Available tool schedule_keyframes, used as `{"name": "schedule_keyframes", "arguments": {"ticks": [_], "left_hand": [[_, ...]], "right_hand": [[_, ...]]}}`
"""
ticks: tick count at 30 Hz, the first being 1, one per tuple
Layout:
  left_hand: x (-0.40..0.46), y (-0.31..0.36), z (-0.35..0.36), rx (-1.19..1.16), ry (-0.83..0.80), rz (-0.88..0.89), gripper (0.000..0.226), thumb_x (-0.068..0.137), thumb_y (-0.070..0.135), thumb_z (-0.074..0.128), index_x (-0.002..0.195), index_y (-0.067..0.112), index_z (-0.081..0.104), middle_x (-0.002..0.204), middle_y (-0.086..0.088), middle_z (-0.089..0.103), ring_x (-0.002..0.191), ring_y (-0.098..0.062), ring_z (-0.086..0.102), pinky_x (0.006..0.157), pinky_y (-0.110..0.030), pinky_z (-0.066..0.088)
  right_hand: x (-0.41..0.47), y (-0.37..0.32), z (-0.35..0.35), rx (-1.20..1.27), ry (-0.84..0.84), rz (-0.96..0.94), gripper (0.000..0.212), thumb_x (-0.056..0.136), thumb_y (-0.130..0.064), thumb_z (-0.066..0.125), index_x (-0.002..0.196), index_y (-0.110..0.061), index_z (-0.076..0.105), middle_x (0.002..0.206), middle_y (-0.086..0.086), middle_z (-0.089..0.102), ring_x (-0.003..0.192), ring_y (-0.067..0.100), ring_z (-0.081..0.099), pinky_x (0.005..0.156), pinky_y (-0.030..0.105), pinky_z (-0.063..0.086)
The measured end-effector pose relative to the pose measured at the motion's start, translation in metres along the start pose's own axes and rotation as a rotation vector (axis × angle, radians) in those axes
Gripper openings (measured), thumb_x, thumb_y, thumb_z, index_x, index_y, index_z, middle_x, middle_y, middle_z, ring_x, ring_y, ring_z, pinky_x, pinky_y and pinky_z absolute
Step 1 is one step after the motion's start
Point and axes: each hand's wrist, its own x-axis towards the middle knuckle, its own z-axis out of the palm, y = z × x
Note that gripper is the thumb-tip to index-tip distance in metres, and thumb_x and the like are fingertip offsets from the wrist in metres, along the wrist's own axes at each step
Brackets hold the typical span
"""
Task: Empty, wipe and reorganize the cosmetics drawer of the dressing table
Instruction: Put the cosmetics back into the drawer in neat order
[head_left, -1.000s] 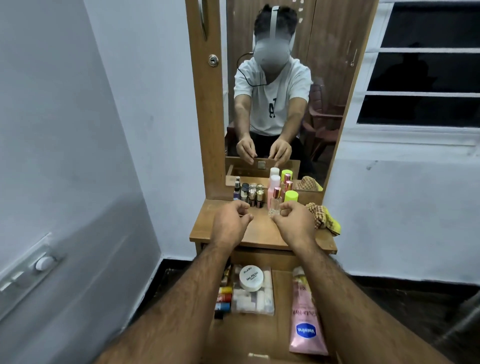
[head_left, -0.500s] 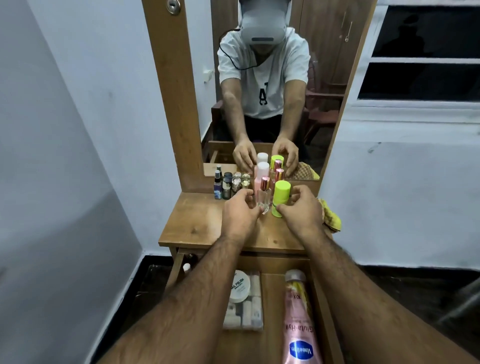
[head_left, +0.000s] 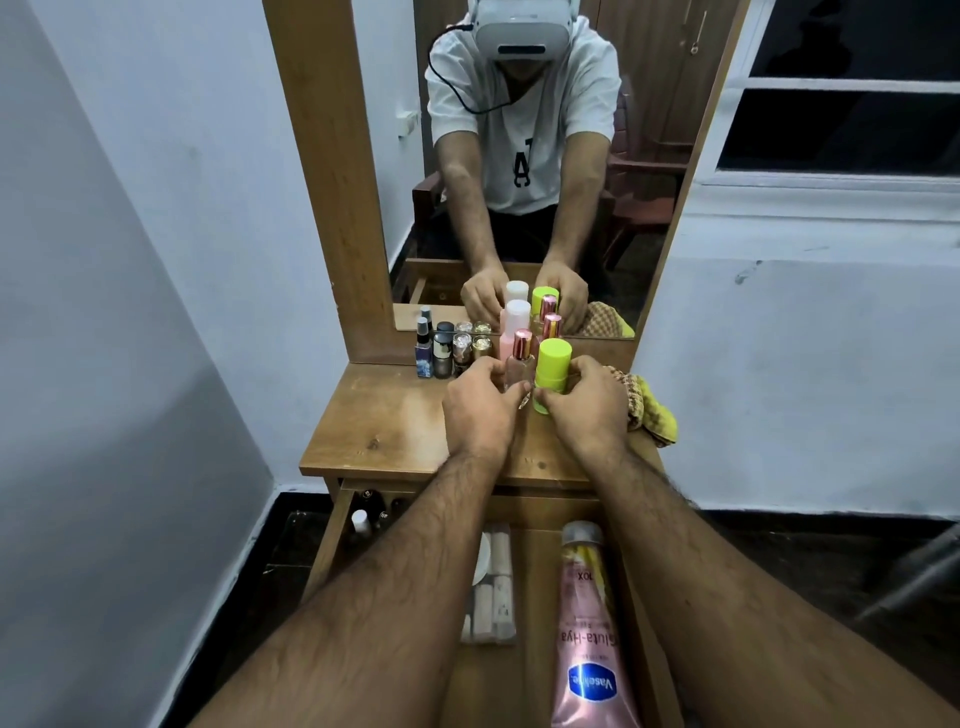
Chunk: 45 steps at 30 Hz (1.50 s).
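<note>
Nearest to me, the open drawer (head_left: 540, 675) juts out under my forearms. A pink Vaseline tube (head_left: 589, 639) lies lengthwise along its right side, cap pointing at the desk, and a clear organizer tray (head_left: 493, 597) of pale sticks sits left of it; bare wood shows between the two. Beyond the drawer's left wall I see small bottles (head_left: 363, 519) low in shadow.

Past the drawer, the desk (head_left: 384, 431) has open room on its left half right out to the front and left edges. My left hand (head_left: 480, 410) curls its grip round the base of the clear perfume bottle (head_left: 518, 366) with the rose cap. My right hand (head_left: 587, 408) holds the lime-green bottle (head_left: 551, 371), thumb and fingers wrapped at its lower part. The two bottles stand upright, just beside each other.

At the right edge a yellow checked cloth (head_left: 652, 410) hangs partly over the side, touching my right hand.

Further back, a tall pink bottle (head_left: 511, 332) and a row of small dark bottles (head_left: 449, 348) stand against the mirror (head_left: 519, 156), leaving little room behind.
</note>
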Motion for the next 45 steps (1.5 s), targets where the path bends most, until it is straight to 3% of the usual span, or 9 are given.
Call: {"name": "schedule_keyframes", "arguments": {"ticks": [10, 14, 16, 20, 25, 30, 33, 39, 45], "left_hand": [[-0.035, -0.003, -0.037, -0.044, 0.034, -0.003, 0.020, 0.079, 0.030, 0.075, 0.097, 0.023, 0.072, 0.086, 0.011, 0.071, 0.083, -0.006, 0.065, 0.078, -0.024, 0.053], [-0.067, -0.009, -0.062, -0.123, 0.030, -0.003, 0.018, 0.080, 0.025, 0.075, 0.096, 0.020, 0.073, 0.084, 0.015, 0.069, 0.076, 0.011, 0.059, 0.062, -0.002, 0.042], [-0.086, -0.013, -0.072, -0.142, 0.022, -0.016, 0.016, 0.080, 0.025, 0.075, 0.095, 0.021, 0.072, 0.080, 0.017, 0.068, 0.073, 0.013, 0.058, 0.060, 0.000, 0.039], [-0.126, -0.029, -0.086, -0.150, -0.009, -0.047, 0.017, 0.080, 0.031, 0.076, 0.093, 0.022, 0.072, 0.078, 0.015, 0.069, 0.073, 0.007, 0.063, 0.060, -0.005, 0.044], [-0.152, -0.047, -0.088, -0.145, -0.044, -0.090, 0.022, 0.079, 0.030, 0.076, 0.098, 0.020, 0.073, 0.081, 0.014, 0.070, 0.078, 0.004, 0.065, 0.071, -0.021, 0.055], [-0.158, -0.052, -0.084, -0.104, -0.062, -0.071, 0.024, 0.081, 0.030, 0.075, 0.102, 0.021, 0.072, 0.088, 0.013, 0.071, 0.080, 0.005, 0.063, 0.066, -0.012, 0.047], [-0.156, -0.059, -0.080, -0.101, -0.075, -0.082, 0.027, 0.080, 0.027, 0.076, 0.105, 0.019, 0.072, 0.090, 0.012, 0.072, 0.082, 0.003, 0.064, 0.073, -0.020, 0.054], [-0.153, -0.071, -0.073, -0.077, -0.094, -0.085, 0.030, 0.081, 0.024, 0.075, 0.110, 0.019, 0.071, 0.095, 0.009, 0.072, 0.084, -0.001, 0.064, 0.070, -0.015, 0.049], [-0.151, -0.073, -0.067, -0.042, -0.120, -0.057, 0.026, 0.080, 0.024, 0.074, 0.105, 0.020, 0.073, 0.094, 0.009, 0.073, 0.086, -0.004, 0.065, 0.079, -0.024, 0.052]], "right_hand": [[-0.040, 0.000, -0.025, 0.092, 0.006, -0.044, 0.028, 0.076, -0.023, 0.078, 0.098, -0.012, 0.066, 0.086, -0.005, 0.063, 0.080, 0.015, 0.058, 0.067, 0.026, 0.038], [-0.075, 0.003, -0.041, 0.199, -0.011, -0.047, 0.025, 0.074, -0.021, 0.080, 0.094, -0.018, 0.065, 0.083, -0.008, 0.066, 0.078, 0.009, 0.062, 0.063, 0.019, 0.041], [-0.097, 0.005, -0.048, 0.228, -0.026, -0.060, 0.026, 0.073, -0.019, 0.080, 0.095, -0.018, 0.066, 0.083, -0.009, 0.067, 0.077, 0.005, 0.063, 0.064, 0.015, 0.044], [-0.137, 0.021, -0.046, 0.209, -0.095, -0.027, 0.028, 0.073, -0.018, 0.081, 0.096, -0.019, 0.065, 0.084, -0.009, 0.067, 0.078, 0.007, 0.063, 0.068, 0.023, 0.048], [-0.163, 0.043, -0.026, -0.055, -0.186, 0.067, 0.021, 0.078, -0.027, 0.074, 0.093, -0.017, 0.063, 0.089, 0.002, 0.070, 0.081, 0.019, 0.063, 0.070, 0.035, 0.053], [-0.155, 0.039, -0.011, -0.243, -0.231, 0.072, 0.022, 0.082, -0.030, 0.074, 0.098, -0.018, 0.065, 0.096, 0.003, 0.072, 0.089, 0.023, 0.066, 0.071, 0.031, 0.050], [-0.144, 0.041, 0.000, -0.242, -0.251, 0.117, 0.021, 0.082, -0.026, 0.074, 0.098, -0.016, 0.065, 0.100, 0.006, 0.072, 0.093, 0.026, 0.066, 0.072, 0.030, 0.049], [-0.131, 0.044, 0.016, -0.274, -0.243, 0.176, 0.021, 0.082, -0.030, 0.074, 0.098, -0.019, 0.067, 0.098, 0.005, 0.071, 0.092, 0.026, 0.066, 0.073, 0.034, 0.054], [-0.127, 0.041, 0.020, -0.335, -0.231, 0.162, 0.017, 0.083, -0.031, 0.074, 0.093, -0.019, 0.066, 0.097, 0.004, 0.071, 0.090, 0.025, 0.066, 0.069, 0.033, 0.052]]}}
